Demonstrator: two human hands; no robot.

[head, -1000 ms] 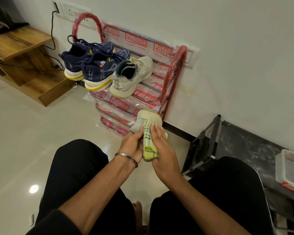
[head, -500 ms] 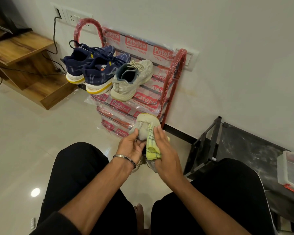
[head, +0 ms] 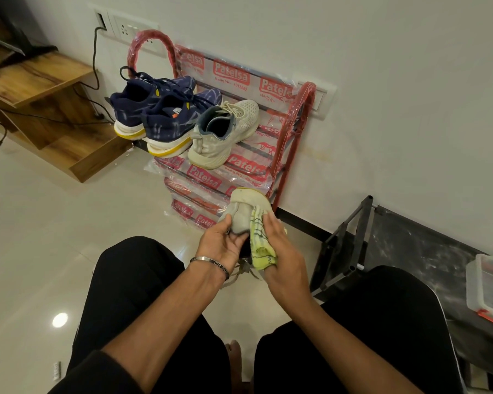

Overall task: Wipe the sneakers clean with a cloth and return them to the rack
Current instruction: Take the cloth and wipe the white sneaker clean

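A wooden stepped shelf unit (head: 40, 89) stands at far left against the white wall, black cables trailing over it. To its right, a red metal shoe rack (head: 293, 129), still wrapped in printed plastic, carries three shoes on its top tier: a pair of navy-blue mesh sneakers with white and yellow soles (head: 160, 115) and, touching them on the right, a single off-white mesh sneaker (head: 225, 132), heel toward the camera. Near the middle, in front of the rack's lower tiers, a seated person in black trousers holds the matching off-white sneaker (head: 244, 206) above the glossy tiled floor. The left hand (head: 222, 243), a metal bangle at its wrist, grips the shoe from the left side, fingers curled around it. The right hand (head: 279, 245) presses a yellow-green striped cloth (head: 261, 240) against the shoe, fingers wrapped over the fabric. A black metal frame (head: 345, 245) leans at right; a clear plastic lidded box with red clips (head: 487, 291) sits at far right.
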